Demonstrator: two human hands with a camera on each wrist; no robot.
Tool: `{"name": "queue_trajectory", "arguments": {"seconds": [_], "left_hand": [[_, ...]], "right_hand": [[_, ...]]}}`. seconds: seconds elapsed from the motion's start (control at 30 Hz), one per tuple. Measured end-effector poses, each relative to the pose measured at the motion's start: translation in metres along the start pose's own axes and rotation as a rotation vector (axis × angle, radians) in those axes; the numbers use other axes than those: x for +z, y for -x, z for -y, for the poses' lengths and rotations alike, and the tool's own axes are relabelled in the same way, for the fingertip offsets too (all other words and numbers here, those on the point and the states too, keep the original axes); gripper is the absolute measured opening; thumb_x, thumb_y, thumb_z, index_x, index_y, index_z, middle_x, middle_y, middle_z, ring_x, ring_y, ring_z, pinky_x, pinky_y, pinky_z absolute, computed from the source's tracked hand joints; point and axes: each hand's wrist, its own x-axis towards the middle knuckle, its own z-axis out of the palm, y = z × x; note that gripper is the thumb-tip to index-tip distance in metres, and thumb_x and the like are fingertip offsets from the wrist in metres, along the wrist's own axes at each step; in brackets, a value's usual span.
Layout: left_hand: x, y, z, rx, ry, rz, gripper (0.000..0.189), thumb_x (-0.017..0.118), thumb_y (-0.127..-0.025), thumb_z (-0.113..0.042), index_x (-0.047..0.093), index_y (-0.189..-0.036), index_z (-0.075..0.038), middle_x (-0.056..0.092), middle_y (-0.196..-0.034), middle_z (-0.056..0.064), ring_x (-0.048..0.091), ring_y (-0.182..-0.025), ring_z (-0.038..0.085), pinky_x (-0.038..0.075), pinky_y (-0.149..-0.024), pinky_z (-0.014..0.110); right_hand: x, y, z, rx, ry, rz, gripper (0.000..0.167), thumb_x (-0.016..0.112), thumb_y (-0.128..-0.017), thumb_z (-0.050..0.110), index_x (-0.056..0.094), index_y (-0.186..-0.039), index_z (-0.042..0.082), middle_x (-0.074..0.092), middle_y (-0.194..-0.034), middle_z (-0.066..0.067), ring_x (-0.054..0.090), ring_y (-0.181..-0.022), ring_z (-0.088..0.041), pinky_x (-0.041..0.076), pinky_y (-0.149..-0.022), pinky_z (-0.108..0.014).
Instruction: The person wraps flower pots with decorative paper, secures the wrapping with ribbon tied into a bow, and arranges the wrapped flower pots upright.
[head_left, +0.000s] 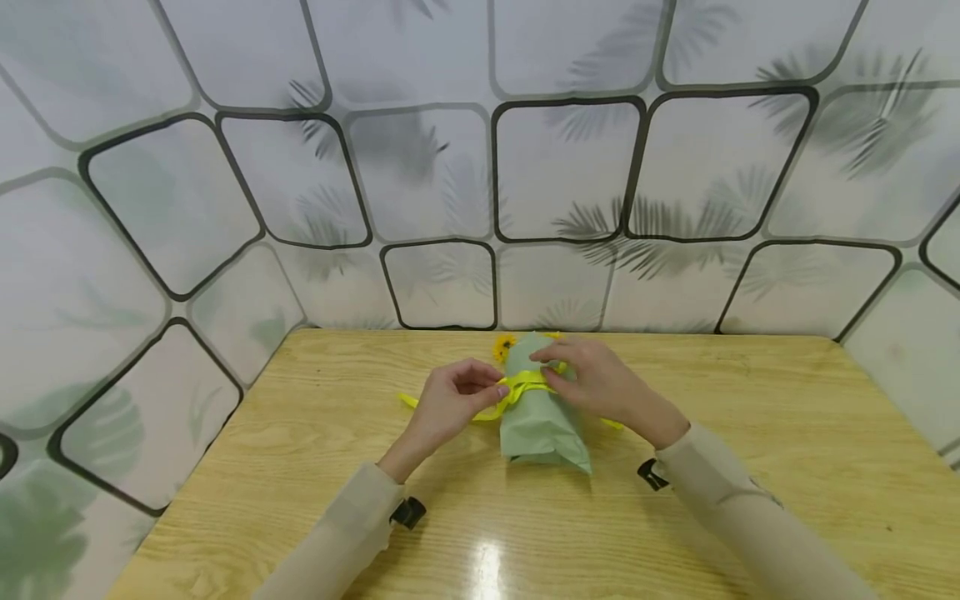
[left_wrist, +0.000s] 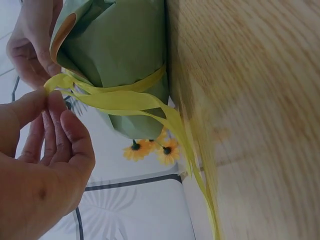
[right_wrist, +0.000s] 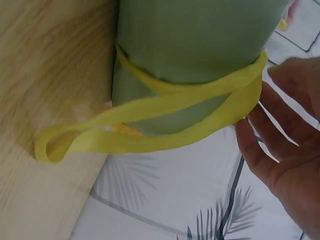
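Note:
A bouquet wrapped in pale green paper (head_left: 542, 425) lies on the wooden table, with yellow ribbon (head_left: 531, 379) tied around its middle. My left hand (head_left: 450, 400) pinches a piece of the ribbon (left_wrist: 125, 100) between thumb and fingertips, on top of the wrap. On the other side, my right hand (head_left: 600, 379) touches the ribbon (right_wrist: 190, 92) with its fingertips, the fingers spread and fairly straight. A long ribbon loop hangs down the right side of the wrap in the right wrist view. Yellow flowers (left_wrist: 167, 151) with dark centres show at the bouquet's far end.
The wooden table (head_left: 337, 467) reaches back to a wall covering (head_left: 555, 167) with dark outlines and grey leaf prints. Loose ribbon ends (head_left: 408, 401) lie on the table at both sides of the bouquet. Black wrist straps (head_left: 408, 512) stick out from both sleeves.

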Motion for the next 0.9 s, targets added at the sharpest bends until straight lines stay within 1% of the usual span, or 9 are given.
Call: {"name": "queue_trajectory", "arguments": {"seconds": [0.13,0.23,0.37,0.5,0.7,0.83,0.9], "left_hand": [[0.001,-0.002,-0.002,0.006,0.03,-0.011,0.014,0.079,-0.092,-0.016,0.075,-0.104,-0.01,0.077,-0.101,0.01,0.073,-0.096,0.04,0.058,-0.085,0.058],[0.002,-0.004,-0.003,0.013,0.05,-0.018,0.014,0.079,-0.091,-0.015,0.075,-0.102,-0.008,0.077,-0.099,0.011,0.073,-0.096,0.043,0.06,-0.081,0.054],[0.005,-0.006,-0.003,0.038,0.049,-0.012,0.014,0.081,-0.089,-0.015,0.076,-0.101,-0.007,0.078,-0.097,0.012,0.074,-0.094,0.042,0.062,-0.076,0.047],[0.006,-0.007,0.0,0.057,0.041,0.006,0.013,0.081,-0.089,-0.014,0.077,-0.1,-0.007,0.078,-0.097,0.012,0.075,-0.093,0.04,0.062,-0.076,0.048],[0.007,-0.007,0.001,0.066,0.042,0.022,0.012,0.08,-0.089,-0.014,0.079,-0.099,-0.007,0.079,-0.097,0.013,0.075,-0.092,0.038,0.06,-0.081,0.057],[0.006,-0.009,0.002,0.084,0.017,0.038,0.014,0.079,-0.091,-0.016,0.079,-0.102,-0.007,0.079,-0.097,0.011,0.076,-0.091,0.035,0.06,-0.081,0.054],[0.003,-0.011,0.003,0.106,-0.006,0.025,0.015,0.076,-0.094,-0.017,0.078,-0.104,-0.007,0.079,-0.097,0.011,0.075,-0.091,0.035,0.061,-0.079,0.051]], "right_hand": [[0.002,-0.001,0.002,-0.02,-0.068,-0.064,0.015,0.076,-0.089,0.0,0.079,-0.103,0.003,0.076,-0.093,-0.006,0.064,-0.075,-0.01,0.056,-0.063,-0.034],[0.004,-0.002,0.004,-0.033,-0.126,-0.077,0.015,0.077,-0.088,0.001,0.08,-0.102,0.004,0.076,-0.089,-0.005,0.061,-0.071,-0.006,0.056,-0.061,-0.032],[0.006,-0.002,0.007,-0.026,-0.171,-0.062,0.016,0.078,-0.088,0.003,0.08,-0.104,0.006,0.077,-0.089,-0.004,0.061,-0.072,-0.003,0.057,-0.062,-0.028],[0.009,-0.001,0.008,-0.017,-0.2,-0.043,0.017,0.078,-0.088,0.002,0.081,-0.104,0.007,0.077,-0.09,-0.003,0.061,-0.073,-0.002,0.055,-0.062,-0.023],[0.014,-0.002,0.009,-0.019,-0.189,-0.048,0.01,0.079,-0.087,0.002,0.081,-0.094,0.01,0.075,-0.086,0.001,0.063,-0.074,-0.004,0.055,-0.062,-0.023],[0.016,-0.001,0.01,0.006,-0.179,-0.048,0.01,0.077,-0.088,0.001,0.077,-0.09,0.011,0.073,-0.085,0.003,0.064,-0.076,-0.005,0.055,-0.064,-0.024],[0.016,0.0,0.011,0.02,-0.181,-0.048,0.011,0.075,-0.088,0.0,0.075,-0.09,0.011,0.072,-0.085,0.002,0.064,-0.077,-0.006,0.055,-0.065,-0.025]]}}
